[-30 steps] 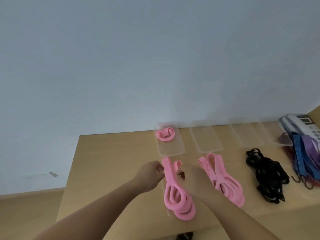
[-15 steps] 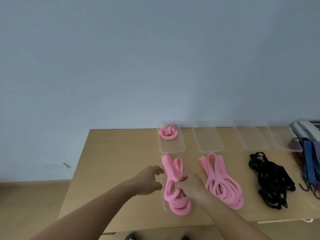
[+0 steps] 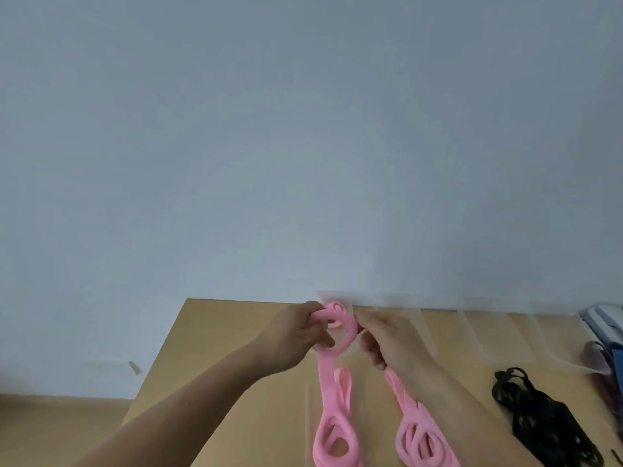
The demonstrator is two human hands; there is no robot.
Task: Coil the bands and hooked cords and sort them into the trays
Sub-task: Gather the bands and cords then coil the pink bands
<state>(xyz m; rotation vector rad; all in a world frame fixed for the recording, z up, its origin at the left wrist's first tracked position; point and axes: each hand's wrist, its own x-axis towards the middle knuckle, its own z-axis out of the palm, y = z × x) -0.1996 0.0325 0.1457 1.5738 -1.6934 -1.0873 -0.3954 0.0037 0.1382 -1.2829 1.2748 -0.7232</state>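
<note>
The pink band (image 3: 328,382) is held up over the far part of the table (image 3: 219,365). Its top end is bent into a round loop. The loop is gripped by the left hand (image 3: 296,335), with the fingers curled round its left side. The right hand (image 3: 394,342) is seen just beside the right side of the loop. Its fingers are curled, but it cannot be told if the band is pinched by them or only touched.

From the loop, the band is stretched down toward the near edge of the table. There it is joined to a pink pile (image 3: 333,439) of loops that is lying flat. A second pink pile (image 3: 421,439) is seen just to the right of it, partly hidden under the right arm.

A row of clear trays (image 3: 433,335) is set along the far edge, by the wall (image 3: 303,146). A bit more pink is seen behind the loop, near the first tray, but it cannot be told apart from the loop.

A heap of black cords (image 3: 539,423) is spread out further right. Blue and purple cords (image 3: 613,365) are piled at the right edge, close to a white phone (image 3: 603,316).
</note>
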